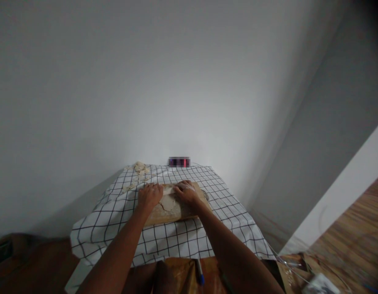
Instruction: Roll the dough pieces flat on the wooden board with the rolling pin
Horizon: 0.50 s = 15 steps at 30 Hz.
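A pale rolling pin point(168, 191) lies crosswise near the far side of a wooden board point(156, 221). My left hand point(150, 194) is closed over its left part, and my right hand point(186, 192) grips it on the right, fingers curled over the far side. Light powder marks the right hand. Beneath and in front of the pin, a flattened sheet of dough point(170, 204) rests on the board, with a crack at its left. The palms hide most of the pin.
A white cloth with black checks point(238, 216) covers the table. Dough scraps point(140, 166) lie at its far left corner. A pixelated dark object point(179, 162) stands by the wall. A blue-tipped pen-like item point(200, 272) is at the near edge; cables point(294, 267) run along the lower right.
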Motion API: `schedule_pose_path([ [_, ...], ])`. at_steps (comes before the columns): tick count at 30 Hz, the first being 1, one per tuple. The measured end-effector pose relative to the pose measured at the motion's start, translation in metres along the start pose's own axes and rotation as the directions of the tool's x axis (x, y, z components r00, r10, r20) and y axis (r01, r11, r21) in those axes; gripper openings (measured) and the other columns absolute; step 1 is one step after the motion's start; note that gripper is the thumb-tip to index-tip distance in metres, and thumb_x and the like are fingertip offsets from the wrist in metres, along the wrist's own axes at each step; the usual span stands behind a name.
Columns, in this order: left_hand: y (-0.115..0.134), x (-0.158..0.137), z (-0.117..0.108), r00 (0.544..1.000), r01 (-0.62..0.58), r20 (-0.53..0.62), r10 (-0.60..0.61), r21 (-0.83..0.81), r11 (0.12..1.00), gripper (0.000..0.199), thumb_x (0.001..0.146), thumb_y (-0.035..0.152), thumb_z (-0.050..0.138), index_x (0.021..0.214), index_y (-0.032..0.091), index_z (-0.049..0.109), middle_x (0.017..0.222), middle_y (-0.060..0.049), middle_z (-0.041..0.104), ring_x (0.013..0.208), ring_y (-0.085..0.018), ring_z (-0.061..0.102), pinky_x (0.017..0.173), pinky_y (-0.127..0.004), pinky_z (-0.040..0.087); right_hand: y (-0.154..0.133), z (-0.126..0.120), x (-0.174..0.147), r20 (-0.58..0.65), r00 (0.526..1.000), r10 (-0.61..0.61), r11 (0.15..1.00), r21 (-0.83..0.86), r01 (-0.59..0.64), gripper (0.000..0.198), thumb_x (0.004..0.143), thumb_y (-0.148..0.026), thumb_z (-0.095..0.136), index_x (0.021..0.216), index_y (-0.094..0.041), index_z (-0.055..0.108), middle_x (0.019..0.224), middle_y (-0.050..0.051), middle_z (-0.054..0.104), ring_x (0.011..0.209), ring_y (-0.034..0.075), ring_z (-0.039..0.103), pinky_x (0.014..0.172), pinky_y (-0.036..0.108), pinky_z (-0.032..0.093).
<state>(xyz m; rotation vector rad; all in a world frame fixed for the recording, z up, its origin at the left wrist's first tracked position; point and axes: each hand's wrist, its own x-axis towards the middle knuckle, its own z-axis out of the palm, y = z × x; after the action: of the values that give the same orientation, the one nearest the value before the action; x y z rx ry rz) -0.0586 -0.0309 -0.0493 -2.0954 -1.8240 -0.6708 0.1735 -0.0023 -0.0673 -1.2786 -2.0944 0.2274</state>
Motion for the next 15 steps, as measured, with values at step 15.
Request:
schedule_pose_path([
  [15,-0.006,0.005,0.009,0.999,-0.020,0.032,0.019,0.012,1.000,0.049,0.113,0.028,0.040,0.112,0.008,0.085,0.123,-0.021,0.084,0.117,-0.034,0.072,0.109,-0.045,0.054,0.001,0.001,0.000,-0.011,1.000,0.005,1.000,0.019,-0.005,0.028,0.114,-0.031,0.059,0.132,-0.031,0.080,0.141,0.008,0.073,0.139,0.029,0.053,0.123,0.048,0.043],
])
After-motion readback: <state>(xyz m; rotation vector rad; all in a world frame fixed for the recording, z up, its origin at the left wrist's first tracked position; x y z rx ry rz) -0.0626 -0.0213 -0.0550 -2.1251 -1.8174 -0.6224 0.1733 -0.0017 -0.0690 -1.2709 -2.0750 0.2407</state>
